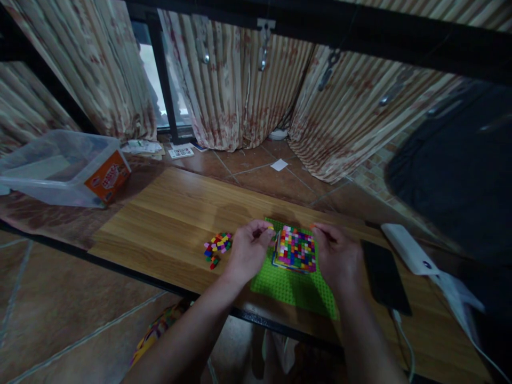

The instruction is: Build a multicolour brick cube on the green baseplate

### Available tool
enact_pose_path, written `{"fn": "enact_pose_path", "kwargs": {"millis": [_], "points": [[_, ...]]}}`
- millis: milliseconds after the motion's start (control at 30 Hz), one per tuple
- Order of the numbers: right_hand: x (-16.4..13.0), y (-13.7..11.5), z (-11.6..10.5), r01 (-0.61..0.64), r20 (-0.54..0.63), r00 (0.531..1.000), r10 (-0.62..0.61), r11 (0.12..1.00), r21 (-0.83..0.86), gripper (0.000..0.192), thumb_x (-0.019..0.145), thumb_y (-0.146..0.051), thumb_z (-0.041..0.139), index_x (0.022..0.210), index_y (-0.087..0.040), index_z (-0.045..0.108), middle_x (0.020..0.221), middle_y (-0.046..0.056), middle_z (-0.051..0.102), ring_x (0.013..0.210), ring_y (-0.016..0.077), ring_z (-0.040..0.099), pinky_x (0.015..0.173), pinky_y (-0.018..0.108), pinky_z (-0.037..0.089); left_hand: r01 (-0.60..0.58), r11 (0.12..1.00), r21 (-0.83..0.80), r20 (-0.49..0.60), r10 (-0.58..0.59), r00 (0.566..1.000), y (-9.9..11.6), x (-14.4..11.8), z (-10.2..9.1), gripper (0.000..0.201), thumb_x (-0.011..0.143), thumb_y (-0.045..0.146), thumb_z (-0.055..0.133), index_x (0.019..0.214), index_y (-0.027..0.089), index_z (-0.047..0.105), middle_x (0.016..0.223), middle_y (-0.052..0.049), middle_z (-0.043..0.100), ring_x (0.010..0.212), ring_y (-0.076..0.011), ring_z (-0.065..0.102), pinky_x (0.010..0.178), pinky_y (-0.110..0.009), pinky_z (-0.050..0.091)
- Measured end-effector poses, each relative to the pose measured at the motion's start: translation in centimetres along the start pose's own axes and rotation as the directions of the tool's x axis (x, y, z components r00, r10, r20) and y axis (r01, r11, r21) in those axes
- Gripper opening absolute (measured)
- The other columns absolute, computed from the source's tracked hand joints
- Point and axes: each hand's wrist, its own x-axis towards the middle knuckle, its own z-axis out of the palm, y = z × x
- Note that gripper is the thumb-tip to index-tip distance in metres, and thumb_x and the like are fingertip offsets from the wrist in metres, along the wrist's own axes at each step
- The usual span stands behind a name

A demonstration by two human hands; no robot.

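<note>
A block of small multicoloured toy bricks (296, 248) stands on a green studded baseplate (294, 293). At its left side, my left hand (248, 249) is closed in a pinch, with a tiny yellow brick (271, 228) at the fingertips. My right hand (339, 255) is over the plate's right side, thumb and finger pinched together. A speck of orange shows at those fingertips, too small to tell for certain. Left of my left hand, a loose pile of coloured bricks (218, 243) lies on the wooden table (160, 229).
A black phone (384, 274) with a cable and a white power strip (408, 248) lie to the right. At the far left stands a clear plastic bin (52, 176) with an orange label. Striped curtains (240, 90) hang behind the table.
</note>
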Motion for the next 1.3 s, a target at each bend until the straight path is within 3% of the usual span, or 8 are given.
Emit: {"fn": "enact_pose_path", "kwargs": {"millis": [200, 400, 933, 1300], "points": [[0.2, 0.8, 0.2, 0.102, 0.198, 0.978, -0.07, 0.983, -0.155, 0.026, 0.089, -0.034, 0.047, 0.087, -0.02, 0.069, 0.089, 0.008, 0.068, 0.086, 0.024, 0.061, 0.079, 0.038, 0.046, -0.013, 0.998, 0.066, 0.024, 0.011, 1.0, -0.3, 0.2, -0.4, 0.011, 0.077, 0.024, 0.063, 0.084, 0.015, 0.064, 0.075, -0.001, 0.064, 0.066, -0.012, 0.061, 0.063, -0.024, 0.049], [0.3, 0.2, 1.1, 0.143, 0.244, 0.966, -0.091, 0.969, -0.201, 0.027, 0.09, -0.03, 0.045, 0.085, -0.018, 0.069, 0.089, 0.009, 0.065, 0.086, 0.0243, 0.058, 0.079, 0.038, 0.044, 0.001, 0.998, 0.066, 0.04, -0.004, 0.999, 0.1, 0.1, -0.6, 0.011, 0.078, 0.024, 0.061, 0.083, 0.015, 0.063, 0.075, -0.001, 0.063, 0.067, -0.0117, 0.059, 0.065, -0.025, 0.048], [0.8, 0.4, 1.3, 0.046, 0.234, 0.972, -0.029, 0.997, -0.067, 0.025, 0.084, -0.034, 0.051, 0.08, -0.021, 0.071, 0.085, 0.006, 0.068, 0.081, 0.0215, 0.061, 0.076, 0.035, 0.045, -0.036, 0.995, 0.09, 0.055, 0.031, 0.998, -0.4, 0.2, -0.7, 0.011, 0.077, 0.026, 0.064, 0.082, 0.016, 0.065, 0.072, -0.001, 0.064, 0.065, -0.0117, 0.058, 0.063, -0.024, 0.047], [2.0, 1.5, 1.1, -0.09, 0.378, 0.925, 0.049, 0.992, 0.093, 0.021, 0.078, -0.037, 0.059, 0.079, -0.021, 0.073, 0.081, 0.004, 0.073, 0.074, 0.0201, 0.066, 0.069, 0.032, 0.049, -0.028, 0.996, 0.083, 0.06, 0.024, 0.998, -0.3, 0.1, -0.5, 0.01, 0.077, 0.024, 0.064, 0.082, 0.016, 0.065, 0.074, 0.0, 0.064, 0.064, -0.0113, 0.059, 0.063, -0.024, 0.047]]}}
